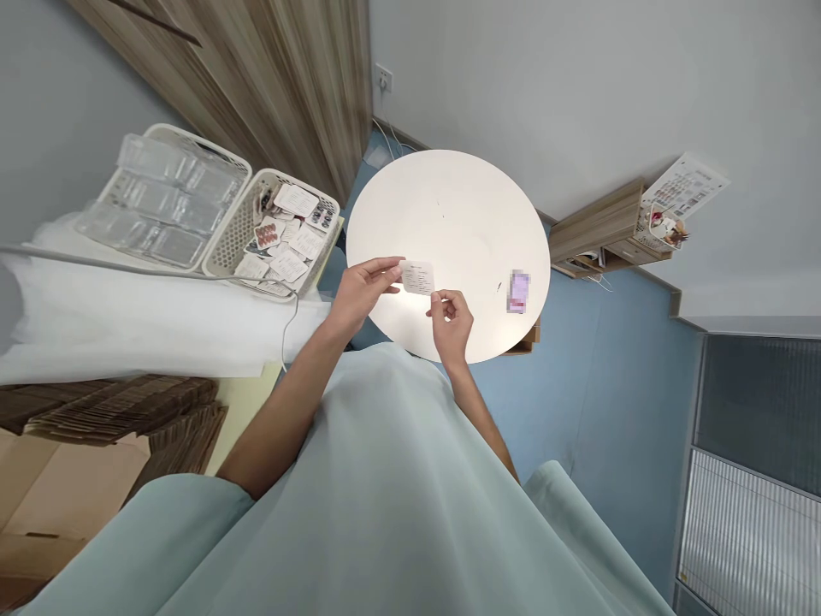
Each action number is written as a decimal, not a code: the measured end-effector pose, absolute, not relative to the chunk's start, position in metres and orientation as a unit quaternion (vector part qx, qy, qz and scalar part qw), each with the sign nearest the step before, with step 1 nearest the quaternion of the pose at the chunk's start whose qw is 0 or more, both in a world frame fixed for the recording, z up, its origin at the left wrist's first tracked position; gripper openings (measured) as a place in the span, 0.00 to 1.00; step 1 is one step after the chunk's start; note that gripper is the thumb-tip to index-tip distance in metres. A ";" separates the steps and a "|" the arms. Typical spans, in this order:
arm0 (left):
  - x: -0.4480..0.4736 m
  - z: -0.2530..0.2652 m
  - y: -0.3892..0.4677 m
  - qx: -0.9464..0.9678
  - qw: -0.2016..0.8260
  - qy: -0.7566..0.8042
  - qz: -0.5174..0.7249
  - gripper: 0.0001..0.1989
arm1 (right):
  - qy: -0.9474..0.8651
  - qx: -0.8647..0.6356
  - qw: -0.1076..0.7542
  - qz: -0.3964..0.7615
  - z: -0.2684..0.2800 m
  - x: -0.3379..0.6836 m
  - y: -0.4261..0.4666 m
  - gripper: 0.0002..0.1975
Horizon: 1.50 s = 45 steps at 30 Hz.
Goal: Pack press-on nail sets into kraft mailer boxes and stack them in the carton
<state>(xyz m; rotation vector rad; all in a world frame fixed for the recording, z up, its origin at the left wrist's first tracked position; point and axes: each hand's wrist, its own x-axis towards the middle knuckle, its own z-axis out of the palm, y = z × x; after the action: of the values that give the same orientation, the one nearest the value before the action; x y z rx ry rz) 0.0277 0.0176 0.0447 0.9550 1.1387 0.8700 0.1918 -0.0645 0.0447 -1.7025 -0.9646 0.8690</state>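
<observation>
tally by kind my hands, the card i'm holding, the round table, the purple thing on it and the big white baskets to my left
Hands: 2 (left hand, right hand)
Held white card: 1
Round table: 1
Purple item, pixelated: 1
Big white baskets: 2 (outer basket, inner basket)
Total: 7

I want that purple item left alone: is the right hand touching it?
Apart. The head view shows white table between the right hand and the purple item; that hand is at the lower right corner of the card.

The left grip (pixel 359 293) and right grip (pixel 451 329) pinch a printed white card (pixel 418 278) above the round table (pixel 462 201).
</observation>
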 end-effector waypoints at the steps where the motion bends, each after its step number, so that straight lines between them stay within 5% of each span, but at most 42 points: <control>1: 0.026 0.044 0.018 0.419 0.642 0.514 0.384 0.30 | -0.379 -0.697 0.479 0.376 0.044 0.194 -0.063 0.18; 9: 0.015 0.046 0.020 0.418 0.644 0.518 0.378 0.28 | -0.315 -0.668 0.480 0.473 0.044 0.199 -0.058 0.20; 22: 0.024 0.053 0.010 0.344 0.802 0.349 0.342 0.38 | -0.231 -0.536 0.450 0.675 0.039 0.199 -0.057 0.22; 37: 0.029 0.049 0.001 0.386 0.702 0.465 0.377 0.42 | -0.456 -0.672 0.424 0.401 0.064 0.174 -0.073 0.14; 45: 0.020 0.047 0.001 0.368 0.689 0.481 0.399 0.38 | -0.416 -0.693 0.440 0.391 0.059 0.178 -0.073 0.15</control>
<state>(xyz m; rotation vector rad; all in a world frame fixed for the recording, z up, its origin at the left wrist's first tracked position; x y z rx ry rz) 0.0198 0.0008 0.0467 0.8223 1.0763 0.8924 0.1784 -0.0731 0.0593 -1.7224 -1.0338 0.9700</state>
